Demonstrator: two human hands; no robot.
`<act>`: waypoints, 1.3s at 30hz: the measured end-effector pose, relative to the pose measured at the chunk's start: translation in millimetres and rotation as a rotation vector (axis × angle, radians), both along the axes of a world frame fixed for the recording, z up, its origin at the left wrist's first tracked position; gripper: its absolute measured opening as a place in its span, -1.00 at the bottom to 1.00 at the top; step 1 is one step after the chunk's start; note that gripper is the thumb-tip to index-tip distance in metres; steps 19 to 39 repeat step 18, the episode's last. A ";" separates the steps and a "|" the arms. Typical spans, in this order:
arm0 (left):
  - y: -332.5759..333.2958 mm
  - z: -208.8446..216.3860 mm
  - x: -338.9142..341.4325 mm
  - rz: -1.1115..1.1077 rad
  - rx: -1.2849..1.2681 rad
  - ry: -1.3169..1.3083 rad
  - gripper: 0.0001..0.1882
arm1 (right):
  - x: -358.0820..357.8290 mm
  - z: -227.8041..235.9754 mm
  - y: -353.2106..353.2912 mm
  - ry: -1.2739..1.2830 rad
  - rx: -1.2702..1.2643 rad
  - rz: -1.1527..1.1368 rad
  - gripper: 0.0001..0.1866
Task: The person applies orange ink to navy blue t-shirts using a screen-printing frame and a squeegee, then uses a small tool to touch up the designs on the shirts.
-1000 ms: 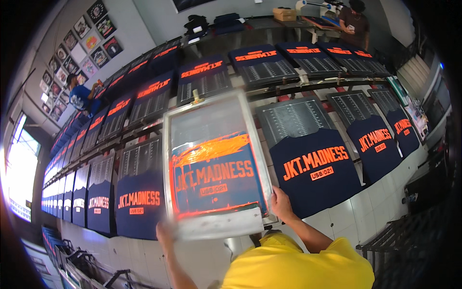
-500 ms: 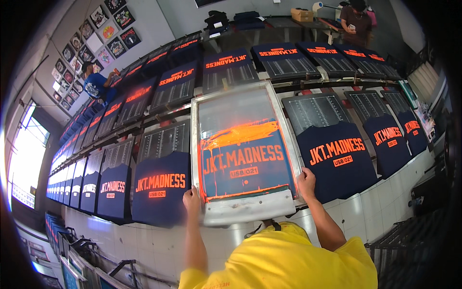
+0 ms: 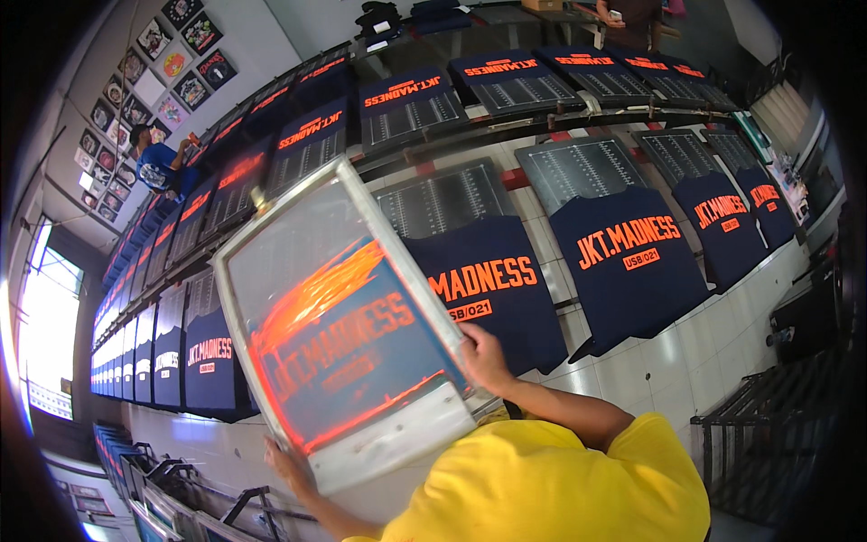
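Between my hands hangs a silk-screen frame (image 3: 237,307), tilted, its mesh smeared with bright orange ink (image 3: 330,285). My left hand (image 3: 291,465) grips its lower left edge, and my right hand (image 3: 483,359) is closed on its right side. A pale strip with bolts runs along the frame's near end. Just right of the frame lies a navy shirt (image 3: 506,312) with orange lettering, spread on a dark printing board (image 3: 452,194); the frame covers part of it. The board left of that one is mostly hidden beneath the frame.
Another navy printed shirt (image 3: 632,248) lies on a board to the right, with more boards in rows left and behind. A person in blue (image 3: 161,167) works at far left; another person (image 3: 628,25) stands at the back right. A black metal rack (image 3: 754,434) stands at lower right.
I have lifted the screen frame off the shirt and swung it left, tilting it. The printed shirt that lay beneath it is now partly exposed.
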State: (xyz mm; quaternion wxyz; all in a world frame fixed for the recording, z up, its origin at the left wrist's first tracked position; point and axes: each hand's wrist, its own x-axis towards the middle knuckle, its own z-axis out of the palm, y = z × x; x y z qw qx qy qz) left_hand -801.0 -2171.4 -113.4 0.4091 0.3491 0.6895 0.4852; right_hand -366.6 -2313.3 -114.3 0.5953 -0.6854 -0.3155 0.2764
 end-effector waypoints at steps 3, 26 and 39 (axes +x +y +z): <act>-17.7 -21.6 -83.7 0.148 0.011 0.138 -0.35 | -36.6 -13.0 16.5 -0.032 0.014 0.091 -0.66; -72.0 -12.4 -95.6 0.299 -0.052 -0.050 -0.37 | -68.3 -13.2 23.6 -0.025 -0.044 0.191 -0.66; -72.0 -12.4 -95.6 0.299 -0.052 -0.050 -0.37 | -68.3 -13.2 23.6 -0.025 -0.044 0.191 -0.66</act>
